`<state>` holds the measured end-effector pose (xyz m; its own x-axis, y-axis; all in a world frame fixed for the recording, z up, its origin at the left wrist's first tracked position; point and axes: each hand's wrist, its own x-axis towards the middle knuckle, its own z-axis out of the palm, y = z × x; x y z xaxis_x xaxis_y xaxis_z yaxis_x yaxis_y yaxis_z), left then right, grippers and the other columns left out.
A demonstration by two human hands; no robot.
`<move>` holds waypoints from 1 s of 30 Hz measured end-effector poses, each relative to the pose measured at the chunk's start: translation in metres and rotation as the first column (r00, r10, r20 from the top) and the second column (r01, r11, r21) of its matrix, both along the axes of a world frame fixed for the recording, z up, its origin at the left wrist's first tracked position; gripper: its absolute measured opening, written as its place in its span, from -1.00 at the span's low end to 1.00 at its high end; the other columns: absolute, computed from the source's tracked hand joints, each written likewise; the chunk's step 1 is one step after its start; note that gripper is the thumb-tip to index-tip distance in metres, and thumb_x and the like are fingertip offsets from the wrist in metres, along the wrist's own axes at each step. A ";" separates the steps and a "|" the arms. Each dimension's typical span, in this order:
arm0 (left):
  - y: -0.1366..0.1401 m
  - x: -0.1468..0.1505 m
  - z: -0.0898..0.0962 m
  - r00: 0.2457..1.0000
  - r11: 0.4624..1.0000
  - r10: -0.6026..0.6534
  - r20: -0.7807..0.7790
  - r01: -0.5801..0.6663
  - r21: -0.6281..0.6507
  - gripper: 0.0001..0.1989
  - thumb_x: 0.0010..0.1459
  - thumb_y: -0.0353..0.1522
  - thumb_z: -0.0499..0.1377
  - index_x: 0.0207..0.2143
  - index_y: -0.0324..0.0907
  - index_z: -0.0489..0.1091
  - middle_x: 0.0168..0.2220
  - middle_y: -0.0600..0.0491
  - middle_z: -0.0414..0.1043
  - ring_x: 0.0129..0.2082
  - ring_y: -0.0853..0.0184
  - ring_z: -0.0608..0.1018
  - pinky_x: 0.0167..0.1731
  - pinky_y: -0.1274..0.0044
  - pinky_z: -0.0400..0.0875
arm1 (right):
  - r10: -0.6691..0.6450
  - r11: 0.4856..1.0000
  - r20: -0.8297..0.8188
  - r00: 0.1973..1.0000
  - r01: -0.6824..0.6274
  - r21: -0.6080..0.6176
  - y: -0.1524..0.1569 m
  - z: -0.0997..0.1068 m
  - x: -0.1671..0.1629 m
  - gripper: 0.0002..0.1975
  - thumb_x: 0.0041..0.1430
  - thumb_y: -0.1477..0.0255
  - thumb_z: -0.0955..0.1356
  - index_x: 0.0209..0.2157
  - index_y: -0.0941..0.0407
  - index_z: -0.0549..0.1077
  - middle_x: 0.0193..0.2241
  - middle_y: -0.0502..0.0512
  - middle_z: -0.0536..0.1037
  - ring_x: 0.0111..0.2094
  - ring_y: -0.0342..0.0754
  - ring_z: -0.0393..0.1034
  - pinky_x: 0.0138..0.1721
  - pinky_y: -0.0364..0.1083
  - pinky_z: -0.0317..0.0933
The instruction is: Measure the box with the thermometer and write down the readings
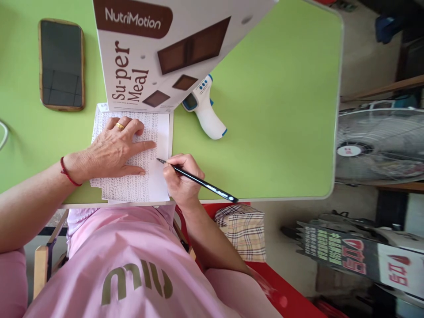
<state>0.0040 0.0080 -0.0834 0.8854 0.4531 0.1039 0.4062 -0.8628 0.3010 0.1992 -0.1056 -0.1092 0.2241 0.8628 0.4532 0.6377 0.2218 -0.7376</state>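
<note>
My left hand [117,148] rests on a sheet of paper [161,128] covered in small handwritten rows, its fingers spread and a gold ring on one of them. A red cord circles that wrist. Between the fingers and thumb of my right hand [183,176] is a black pen [205,184], its tip at or close to the paper beside the written rows. More sheets lie under the top one at the left. Just beyond the papers stands a white and brown box [132,66] marked "Su-per Meal", covering their far edge.
On the green table [271,110] lie a white and blue infrared thermometer [208,112], right of the box, and a phone [62,66] in a brown case at the left. A checked bag [243,232] sits on a red seat below. A fan [377,145] stands off the right side.
</note>
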 end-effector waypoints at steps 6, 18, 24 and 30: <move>0.001 0.000 -0.001 1.000 0.998 -0.021 -0.020 0.022 0.059 -0.41 0.20 0.04 0.28 0.16 -0.07 0.43 0.00 -0.18 0.26 -0.04 -0.05 0.40 -0.04 0.11 0.33 | 0.020 0.999 0.015 1.000 -0.019 -0.037 0.000 0.001 0.001 -0.91 0.14 0.47 0.32 -0.42 0.02 0.31 -0.61 -0.16 0.37 -0.62 -0.18 0.26 -0.56 -0.17 0.19; 0.001 0.000 -0.004 1.000 1.000 0.002 0.025 -0.002 -0.005 -0.41 0.16 0.02 0.31 0.15 -0.03 0.44 0.02 -0.16 0.28 -0.02 -0.07 0.39 0.02 0.07 0.29 | -0.015 0.998 -0.046 0.999 0.012 -0.060 -0.002 -0.001 0.000 -0.92 0.20 0.37 0.32 -0.39 0.02 0.36 -0.58 -0.11 0.43 -0.58 -0.14 0.32 -0.51 -0.13 0.28; 0.000 0.000 -0.001 1.000 0.999 0.006 0.018 -0.006 -0.034 -0.43 0.19 0.01 0.30 0.16 -0.03 0.44 0.04 -0.20 0.30 0.00 -0.10 0.39 0.03 0.06 0.28 | -0.028 0.996 0.039 0.999 0.031 -0.088 -0.002 -0.001 0.000 -0.90 0.19 0.36 0.32 -0.42 0.03 0.36 -0.61 -0.13 0.41 -0.61 -0.17 0.28 -0.55 -0.15 0.24; 0.000 0.000 -0.004 1.000 0.999 0.008 0.030 -0.007 -0.044 -0.44 0.19 -0.01 0.30 0.16 -0.03 0.43 0.05 -0.17 0.28 0.03 -0.10 0.38 0.06 0.06 0.25 | -0.008 0.999 0.039 0.999 0.009 -0.041 0.000 0.000 0.001 -0.92 0.17 0.42 0.32 -0.42 0.03 0.36 -0.62 -0.15 0.39 -0.62 -0.18 0.27 -0.55 -0.16 0.22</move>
